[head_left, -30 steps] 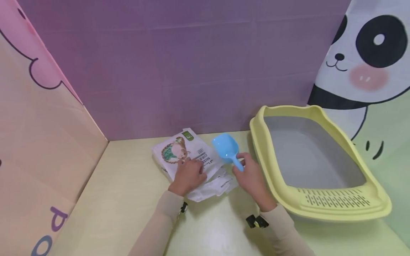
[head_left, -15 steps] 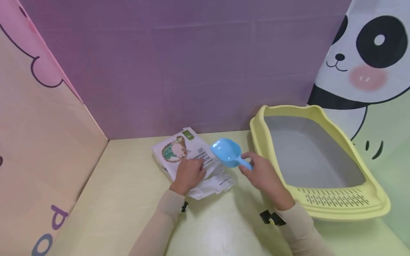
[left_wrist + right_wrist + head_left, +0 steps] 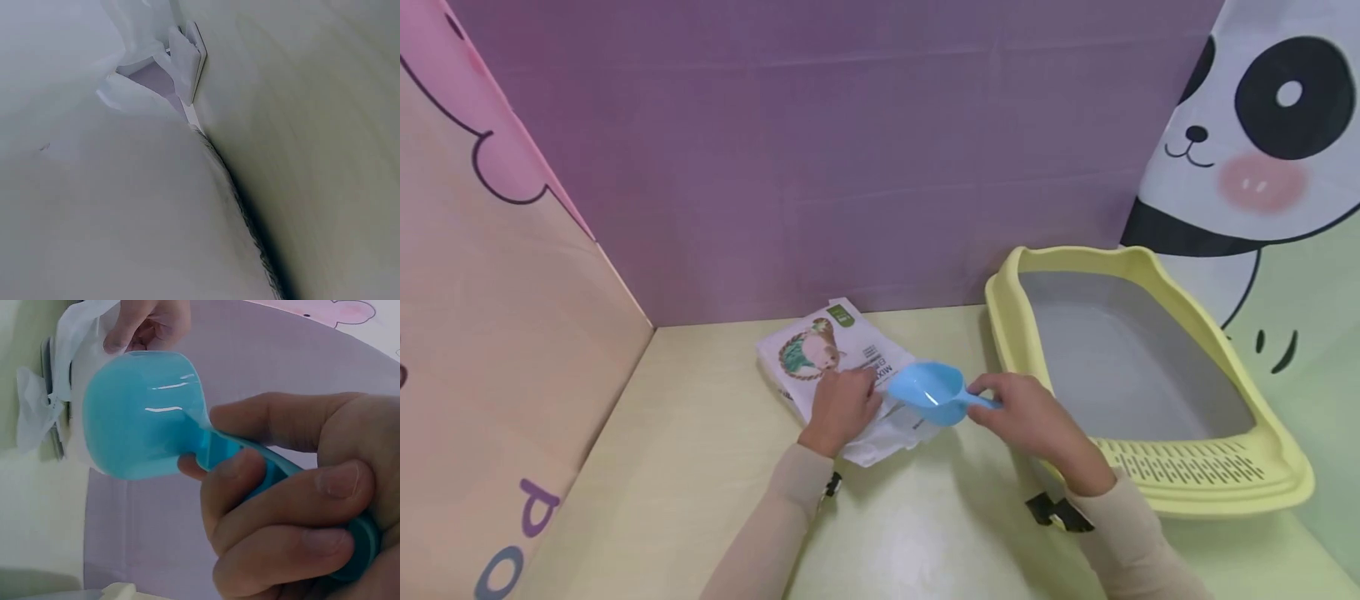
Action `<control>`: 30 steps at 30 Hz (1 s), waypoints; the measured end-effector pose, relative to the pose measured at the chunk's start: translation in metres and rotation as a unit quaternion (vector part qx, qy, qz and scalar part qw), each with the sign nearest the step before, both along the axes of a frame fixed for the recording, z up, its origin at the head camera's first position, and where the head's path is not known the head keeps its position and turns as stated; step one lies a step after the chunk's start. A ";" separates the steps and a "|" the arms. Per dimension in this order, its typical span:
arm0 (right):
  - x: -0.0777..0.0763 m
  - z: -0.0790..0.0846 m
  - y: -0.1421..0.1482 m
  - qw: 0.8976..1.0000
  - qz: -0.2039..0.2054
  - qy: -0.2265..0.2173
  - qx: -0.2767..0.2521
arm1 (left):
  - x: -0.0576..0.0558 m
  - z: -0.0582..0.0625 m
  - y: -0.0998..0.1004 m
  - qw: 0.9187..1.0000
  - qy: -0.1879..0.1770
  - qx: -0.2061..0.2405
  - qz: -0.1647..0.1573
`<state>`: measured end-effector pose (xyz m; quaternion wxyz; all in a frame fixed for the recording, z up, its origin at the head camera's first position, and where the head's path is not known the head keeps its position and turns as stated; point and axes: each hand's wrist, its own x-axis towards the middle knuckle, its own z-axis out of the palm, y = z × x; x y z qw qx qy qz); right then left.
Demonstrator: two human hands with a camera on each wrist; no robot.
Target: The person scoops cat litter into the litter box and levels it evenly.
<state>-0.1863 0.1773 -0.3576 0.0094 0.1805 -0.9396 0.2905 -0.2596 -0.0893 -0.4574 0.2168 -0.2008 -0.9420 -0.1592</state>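
Note:
A white printed litter bag [image 3: 857, 350] lies on the table, torn open at its near right end. In the left wrist view, the bag's torn opening [image 3: 150, 78] gapes slightly between crumpled flaps. My left hand [image 3: 844, 407] is on top of the bag, its curled fingers gripping the film close to that opening. A light blue litter scoop [image 3: 928, 390] is in my right hand [image 3: 1026, 412], which wraps its fingers around the handle, as the right wrist view shows. The scoop's bowl [image 3: 140, 419] points left, overlaps the bag's torn end in the head view and looks empty.
A yellow-rimmed litter box [image 3: 1018, 333] with a grey interior stands to the right, close beside my right forearm. Behind the pale table [image 3: 700, 433] rises a purple backdrop [image 3: 805, 167]. Cartoon-printed panels border both sides.
My right hand has moved right and slightly toward me, turning the scoop so its bowl points left and lies lower, over the torn end. The left hand has stayed on the bag.

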 end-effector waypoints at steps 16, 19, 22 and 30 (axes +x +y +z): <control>-0.002 -0.012 -0.012 1.000 0.013 0.011 0.002 | 0.000 0.001 0.002 1.000 0.006 0.002 -0.005; -0.006 -0.016 -0.016 1.000 0.009 0.013 0.014 | 0.001 0.003 0.003 1.000 -0.003 -0.004 -0.010; -0.008 -0.018 -0.020 1.000 0.001 0.008 0.028 | 0.003 0.005 0.003 1.000 -0.003 -0.003 -0.017; -0.011 -0.022 -0.027 0.999 -0.014 0.004 0.052 | 0.005 0.009 0.004 0.998 0.045 -0.016 -0.032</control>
